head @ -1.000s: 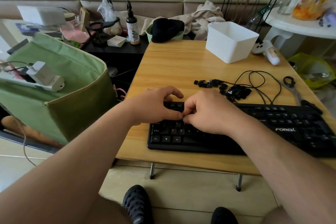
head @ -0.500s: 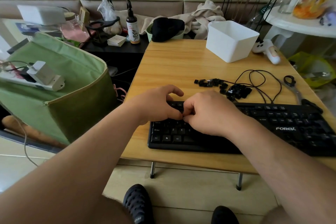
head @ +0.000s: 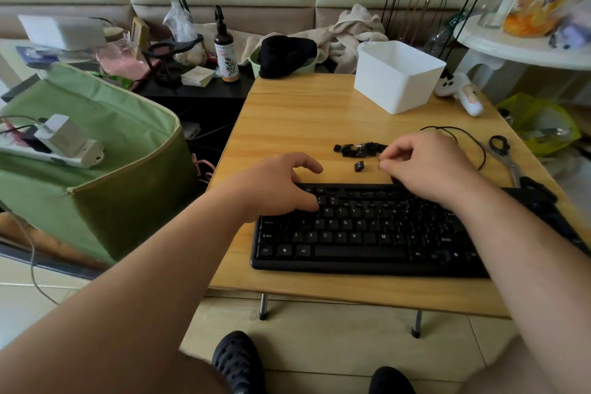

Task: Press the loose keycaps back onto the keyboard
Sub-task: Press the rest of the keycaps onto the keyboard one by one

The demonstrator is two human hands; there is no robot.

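Note:
A black keyboard [head: 367, 233] lies along the near edge of the wooden table [head: 303, 118]. Behind it lies a row of loose black keycaps [head: 358, 150], and one keycap [head: 359, 166] sits apart, nearer the keyboard. My left hand [head: 275, 185] rests on the keyboard's top-left corner with its fingers loosely curled, the thumb on the number row. My right hand [head: 428, 163] hovers over the right end of the keycap row, thumb and forefinger pinched on a small keycap there. That hand hides the rest of the pile.
A white plastic bin [head: 398, 75] stands at the back right of the table. A black cable [head: 473, 144] and scissors [head: 505, 157] lie to the right. A green fabric box [head: 96, 169] stands left of the table, and a white side table [head: 524, 48] far right.
My right hand has lifted off the keyboard's left side and moved back and right to the keycap pile. My left hand has stayed at the top-left corner.

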